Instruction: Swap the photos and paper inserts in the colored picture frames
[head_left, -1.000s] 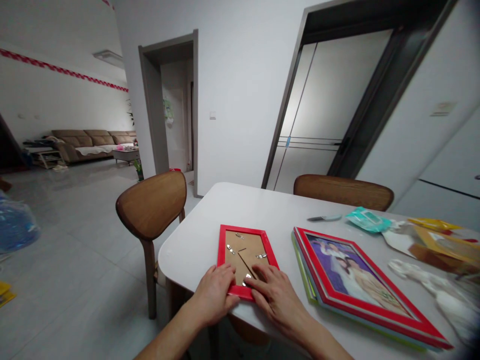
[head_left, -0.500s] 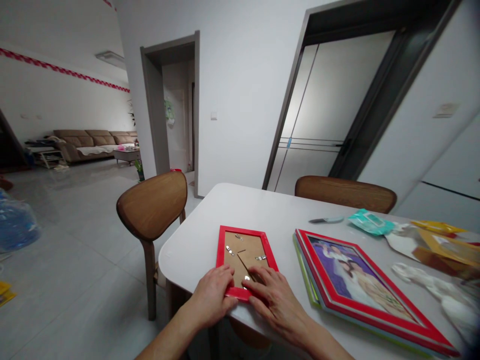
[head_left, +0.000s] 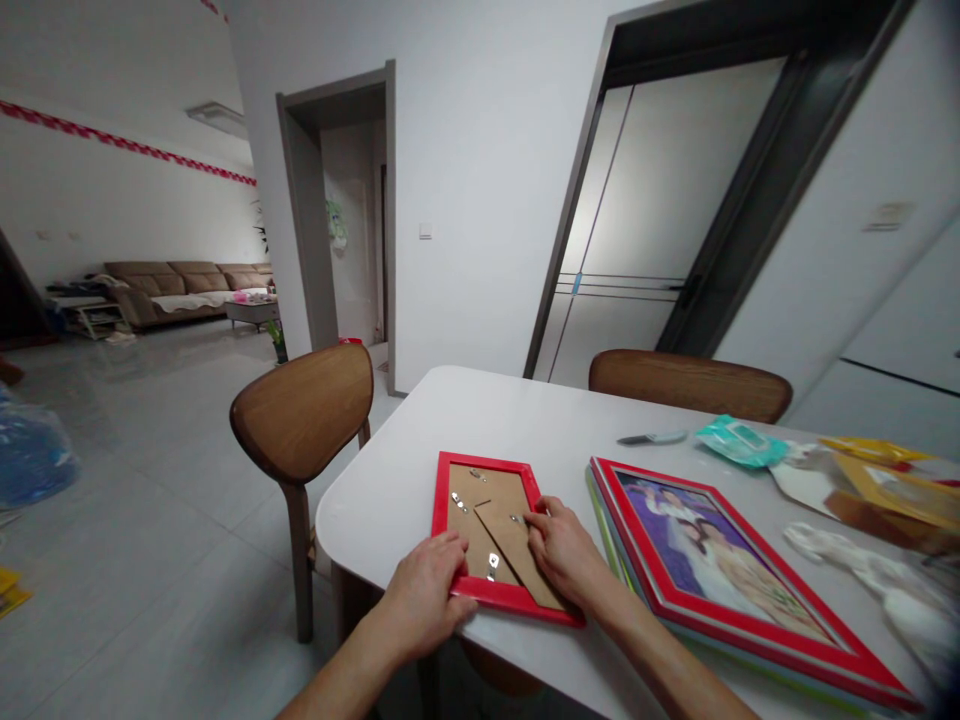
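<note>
A small red picture frame (head_left: 487,597) lies face down on the white table, its brown backing board (head_left: 469,540) showing. Metal clips sit along the board's edges; the near clip (head_left: 493,567) is in plain sight. A brown stand leg (head_left: 504,545) runs slantwise across the board. My left hand (head_left: 429,590) grips the near left corner, fingers over the board and thumb at the near rim. My right hand (head_left: 564,545) is at the right side of the frame, fingers closed at the right clip (head_left: 516,518) and partly covering it.
Right of my hands, a larger red-framed photo (head_left: 697,550) lies on a stack of other frames. Behind it are a knife (head_left: 651,438) and a teal wipes packet (head_left: 739,442). Crumpled packaging (head_left: 892,490) lies at the far right. Wooden chairs stand at the left (head_left: 307,410) and back (head_left: 690,385).
My right hand has moved from the near clip up and right to the right clip, uncovering the near clip and the frame's near right corner. My left hand stays put.
</note>
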